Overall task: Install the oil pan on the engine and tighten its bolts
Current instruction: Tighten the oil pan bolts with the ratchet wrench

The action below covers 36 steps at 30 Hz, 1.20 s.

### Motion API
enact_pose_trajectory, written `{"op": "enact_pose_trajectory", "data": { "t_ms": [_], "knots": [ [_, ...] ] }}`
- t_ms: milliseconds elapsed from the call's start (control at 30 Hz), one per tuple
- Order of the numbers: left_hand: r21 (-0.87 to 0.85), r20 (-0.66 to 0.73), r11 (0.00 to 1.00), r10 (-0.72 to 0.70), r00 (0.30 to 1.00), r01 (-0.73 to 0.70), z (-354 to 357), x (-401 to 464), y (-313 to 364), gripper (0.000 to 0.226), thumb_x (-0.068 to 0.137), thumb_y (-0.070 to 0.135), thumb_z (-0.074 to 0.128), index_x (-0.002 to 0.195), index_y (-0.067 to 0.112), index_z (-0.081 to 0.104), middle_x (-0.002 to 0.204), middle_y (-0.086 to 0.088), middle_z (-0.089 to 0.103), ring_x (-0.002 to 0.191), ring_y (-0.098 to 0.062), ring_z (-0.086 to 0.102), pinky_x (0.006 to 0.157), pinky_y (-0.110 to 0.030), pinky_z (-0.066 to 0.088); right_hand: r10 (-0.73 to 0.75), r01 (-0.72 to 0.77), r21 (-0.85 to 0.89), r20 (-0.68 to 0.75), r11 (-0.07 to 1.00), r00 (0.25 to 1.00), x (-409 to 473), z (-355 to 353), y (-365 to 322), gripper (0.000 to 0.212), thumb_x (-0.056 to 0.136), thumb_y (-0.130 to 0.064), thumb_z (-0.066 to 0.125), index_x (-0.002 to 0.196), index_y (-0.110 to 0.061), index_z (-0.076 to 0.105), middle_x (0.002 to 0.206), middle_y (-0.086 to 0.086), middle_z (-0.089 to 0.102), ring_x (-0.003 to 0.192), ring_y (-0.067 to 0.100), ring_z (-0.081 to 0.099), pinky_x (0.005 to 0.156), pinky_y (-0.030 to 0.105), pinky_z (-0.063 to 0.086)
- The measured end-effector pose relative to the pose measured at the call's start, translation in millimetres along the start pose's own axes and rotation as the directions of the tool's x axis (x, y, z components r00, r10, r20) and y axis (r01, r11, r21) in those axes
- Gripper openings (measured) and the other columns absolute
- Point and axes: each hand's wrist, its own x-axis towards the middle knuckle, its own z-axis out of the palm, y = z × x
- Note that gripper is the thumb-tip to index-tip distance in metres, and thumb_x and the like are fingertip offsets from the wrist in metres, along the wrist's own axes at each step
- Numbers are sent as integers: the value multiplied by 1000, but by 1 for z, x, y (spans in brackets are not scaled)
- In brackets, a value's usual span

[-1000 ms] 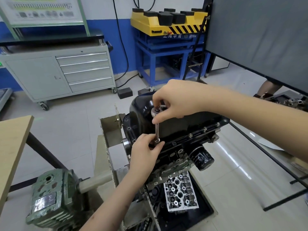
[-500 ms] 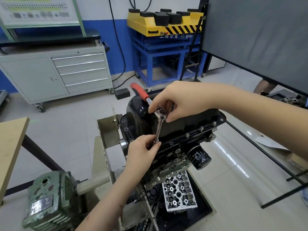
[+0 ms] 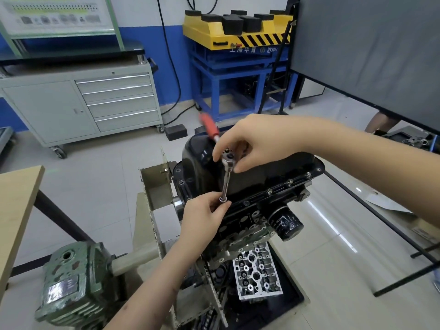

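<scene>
The black oil pan [image 3: 262, 177] sits on top of the upturned engine [image 3: 240, 225] on its stand. Several bolts [image 3: 269, 191] line the pan's near flange. A ratchet [image 3: 228, 158] with a red handle carries a long extension bar [image 3: 225, 184] that reaches down to the flange's left end. My right hand [image 3: 259, 141] grips the ratchet head from above. My left hand [image 3: 204, 217] pinches the socket end of the extension at the flange. The bolt under the socket is hidden by my fingers.
A black oil filter [image 3: 287, 222] juts out below the flange. A cylinder head [image 3: 257, 275] lies in the tray under the engine. The stand's green gearbox [image 3: 71, 289] is at lower left, a wooden table [image 3: 16, 210] at left, a grey tool cabinet [image 3: 95, 103] behind.
The ratchet's red handle has swung out from behind my right hand toward the upper left. My left hand has stayed on the socket end.
</scene>
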Motion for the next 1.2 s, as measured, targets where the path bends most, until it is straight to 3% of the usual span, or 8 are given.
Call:
{"op": "enact_pose_trajectory", "data": {
  "t_ms": [100,267,400,500,733,900,1000,1200],
  "knots": [
    [34,34,998,44,998,-46,-1,2,-1,4,82,17,65,83,15,69,72,4,69,73,-13,64,69,-23,49,-28,21,77,85,997,996,-1,-5,2,43,76,-11,70,110,-36,62,103,-6,63,79,0,59,76,20,47],
    [-23,20,999,27,999,-26,1,-1,-2,9,82,15,65,86,22,69,74,16,65,74,-1,62,68,-7,45,40,-43,46,72,998,997,8,-2,2,34,76,-35,70,108,-30,59,66,-5,67,59,7,63,61,19,48],
    [-67,-49,997,-39,998,35,8,-4,0,14,81,22,67,74,31,58,77,6,65,76,-9,61,71,-19,48,123,-122,47,-13,991,992,7,7,0,34,75,-52,63,93,-24,56,52,-3,65,46,9,62,60,25,53],
    [-36,-92,999,-27,995,24,11,-3,0,4,82,24,65,82,20,66,79,6,65,77,-10,61,72,-22,48,83,-82,27,-43,996,996,3,10,-1,28,75,-51,64,92,-31,56,50,-9,60,51,5,60,52,13,41],
    [-33,5,999,20,1000,-20,6,0,-1,10,85,19,63,91,14,69,77,-10,68,68,-18,59,69,-28,49,-24,15,71,136,997,990,0,-8,-1,39,76,-15,71,109,-34,62,91,-8,62,78,-2,57,74,21,45],
    [-25,-90,998,49,995,-52,8,-6,-1,11,82,17,66,92,17,70,81,17,59,77,0,57,71,-4,41,14,-17,20,140,1000,990,6,-7,-5,35,70,-36,74,102,-34,62,72,-7,66,66,5,62,61,21,48],
    [-30,-112,1000,-3,994,-1,6,-5,-2,10,79,20,69,89,19,69,78,12,64,76,0,60,70,-8,43,100,-100,-16,41,995,994,8,1,-4,36,73,-51,66,93,-22,60,49,-7,61,58,13,64,58,24,48],
    [-23,-87,1000,-15,996,13,5,-4,0,2,81,19,66,81,20,68,75,8,68,75,-5,63,73,-18,49,108,-108,-55,-15,993,994,3,4,-3,32,79,-51,60,101,-28,60,48,-10,60,51,5,61,55,17,45]
  ]
}}
